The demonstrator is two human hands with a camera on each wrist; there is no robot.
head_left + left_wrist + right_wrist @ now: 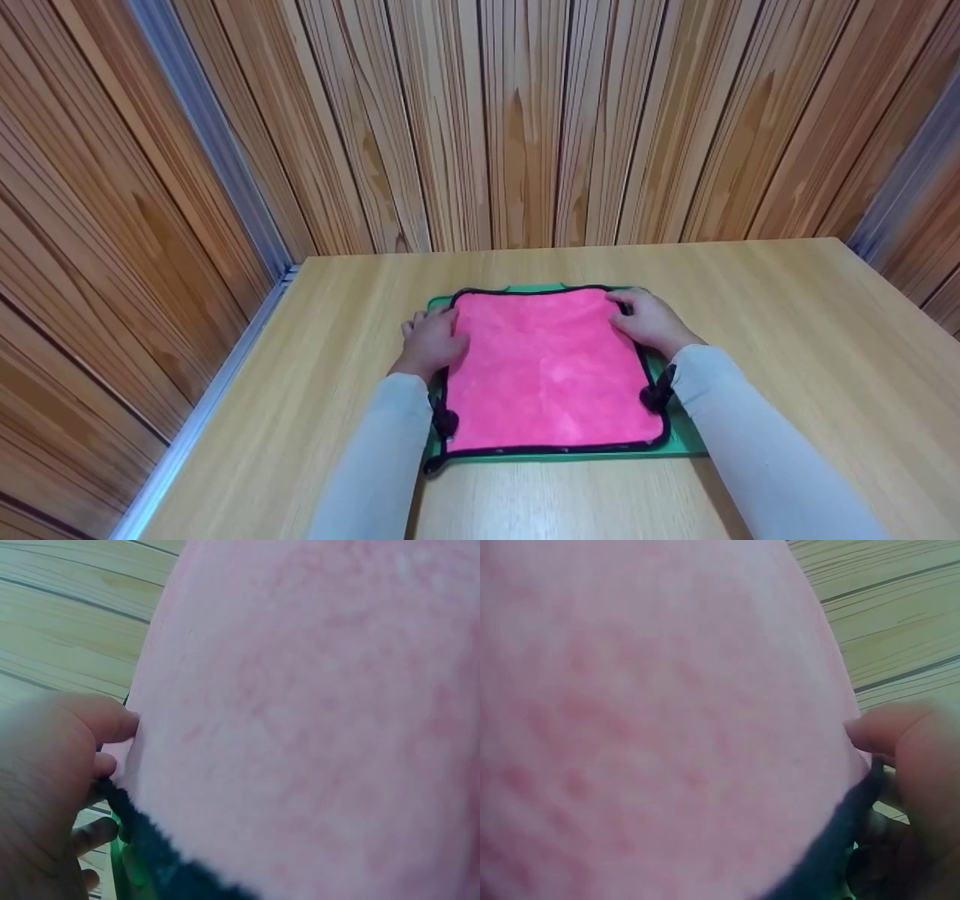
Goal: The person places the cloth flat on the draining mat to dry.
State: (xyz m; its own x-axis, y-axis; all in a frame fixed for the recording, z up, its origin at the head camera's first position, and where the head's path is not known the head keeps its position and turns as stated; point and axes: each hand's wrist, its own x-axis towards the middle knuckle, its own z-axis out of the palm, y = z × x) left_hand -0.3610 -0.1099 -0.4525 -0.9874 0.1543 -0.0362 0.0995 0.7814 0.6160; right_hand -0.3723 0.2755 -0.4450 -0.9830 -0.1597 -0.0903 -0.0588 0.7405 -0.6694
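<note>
A pink cloth (547,367) with black edging is spread out over a green tray (684,435), whose rim shows past the cloth on several sides. My left hand (431,343) pinches the cloth's left edge in its upper part, the thumb lying on the pink face. Opposite it, my right hand (654,321) pinches the right edge near the far corner. In the left wrist view the thumb and fingertips of the left hand (45,772) grip the dark border (161,855). The right wrist view shows the right hand (930,780) holding its edge likewise.
The tray lies on a light wooden table (810,360). Wood-plank walls (517,127) stand behind the table and to both sides, with a metal strip (217,150) at the left corner. Small black devices (658,394) sit at both wrists, over the cloth.
</note>
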